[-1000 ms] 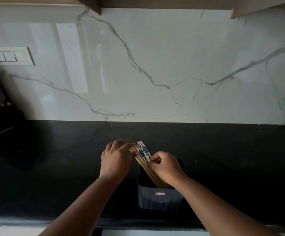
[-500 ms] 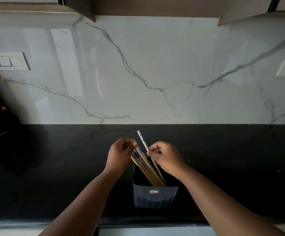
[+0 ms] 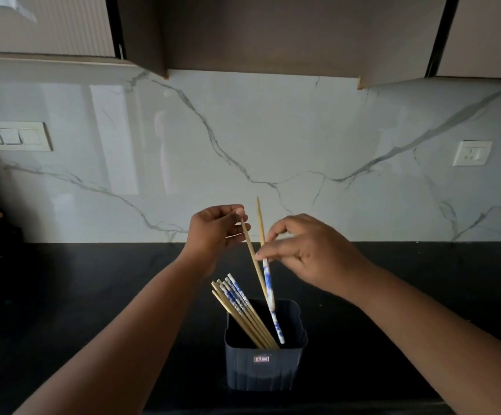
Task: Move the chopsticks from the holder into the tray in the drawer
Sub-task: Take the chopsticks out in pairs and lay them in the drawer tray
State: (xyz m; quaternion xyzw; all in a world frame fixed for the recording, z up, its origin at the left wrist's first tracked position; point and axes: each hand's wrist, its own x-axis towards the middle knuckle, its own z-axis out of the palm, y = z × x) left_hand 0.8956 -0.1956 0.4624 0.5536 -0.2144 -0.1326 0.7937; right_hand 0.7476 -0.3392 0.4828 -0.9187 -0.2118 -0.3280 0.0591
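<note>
Left hand (image 3: 213,232): raised above the holder, fingertips pinching the top of one plain chopstick (image 3: 253,259); other fingers loosely curled.
Right hand (image 3: 309,250): beside the left, thumb and forefinger pinching one blue-patterned chopstick (image 3: 268,287) near mid-length; remaining fingers spread, not closed.
Lifted pair: lower ends at or just over the holder mouth; cannot tell whether fully clear. Sticks cross near the right fingertips.
Holder (image 3: 264,366): dark square pot, near the front edge of the counter (image 3: 63,295), upright.
Remaining bunch (image 3: 237,307): leaning to the holder's left rear corner, tops fanned out.
Drawer and tray: not in view.
Step (judged): early; first sticks coming out, most left.
Risk 1: thin fingertip grip, smooth sticks; a slip drops a stick onto the counter or floor.
Risk 2: crossed sticks snagging on each other or the rim, tipping the light holder.
Risk 3: leaning bunch shifting and spilling if the holder is nudged.
Count: hands 2; lifted chopsticks 2; chopsticks in holder roughly seven, overlap prevents a firm count; holder 1.
</note>
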